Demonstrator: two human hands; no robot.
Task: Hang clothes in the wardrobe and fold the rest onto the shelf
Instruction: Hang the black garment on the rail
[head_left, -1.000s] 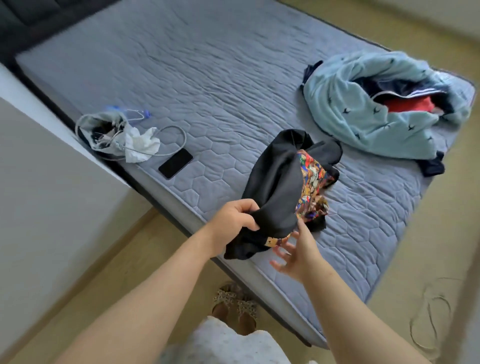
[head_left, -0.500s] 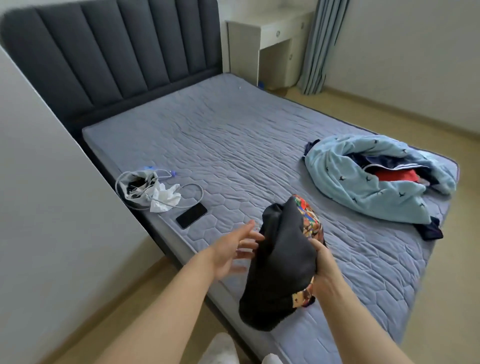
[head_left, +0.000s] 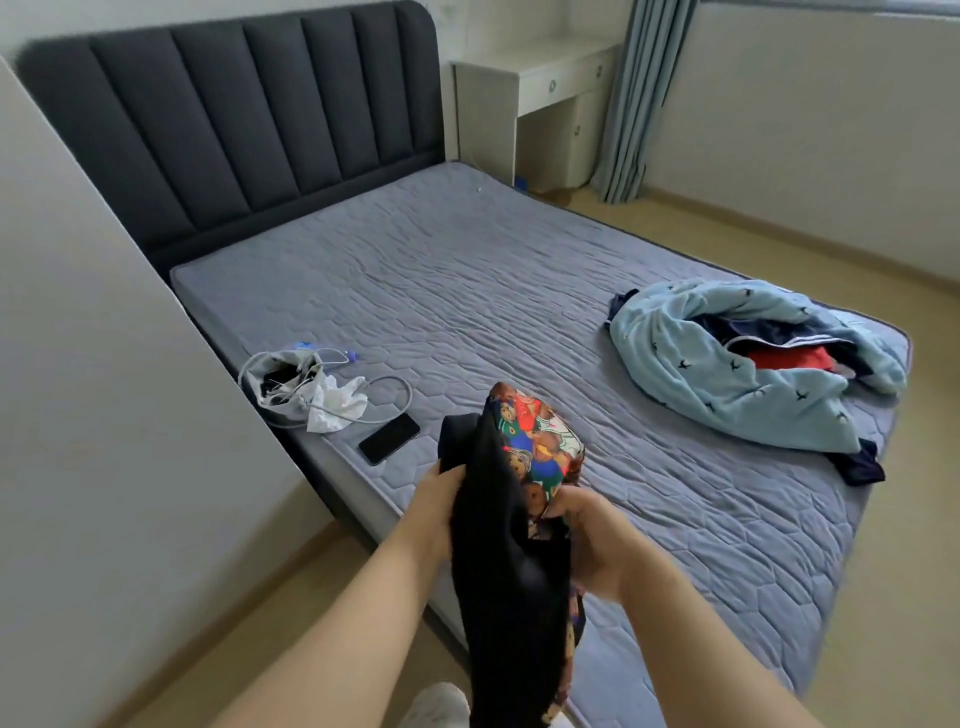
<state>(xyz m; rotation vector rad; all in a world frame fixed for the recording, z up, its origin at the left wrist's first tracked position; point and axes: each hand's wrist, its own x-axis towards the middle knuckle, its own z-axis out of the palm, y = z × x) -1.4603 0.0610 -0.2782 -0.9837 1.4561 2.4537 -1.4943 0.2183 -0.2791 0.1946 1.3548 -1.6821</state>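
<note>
Clothing is being sorted at a bed (head_left: 467, 291). A black garment (head_left: 509, 571) is hanging bunched in the air over the bed's near edge. The left hand (head_left: 441, 499) is gripping its dark outer cloth with curled fingers; the right hand (head_left: 592, 540) is pinching the bear-print lining (head_left: 535, 441). Most of the cloth is dangling below both hands, off the bed's side. That weight is likely straining the thin pinch, risking a drop to the floor. A phone (head_left: 388, 438) is lying on the bed near that edge; a swinging fold might knock it off.
</note>
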